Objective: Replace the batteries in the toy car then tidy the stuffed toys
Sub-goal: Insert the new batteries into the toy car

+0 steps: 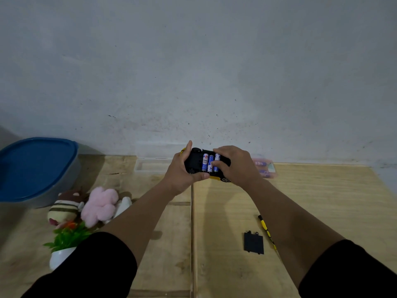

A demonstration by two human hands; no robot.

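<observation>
Wooden table [225, 222]: car [194, 162] batteries [205, 161] read "ABC".

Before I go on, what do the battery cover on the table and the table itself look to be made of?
Battery cover: probably moulded plastic, matte black, with small tabs on its far edge. Table: looks like pale unfinished plywood or board, with visible grain, stains and a seam down the middle.
</observation>
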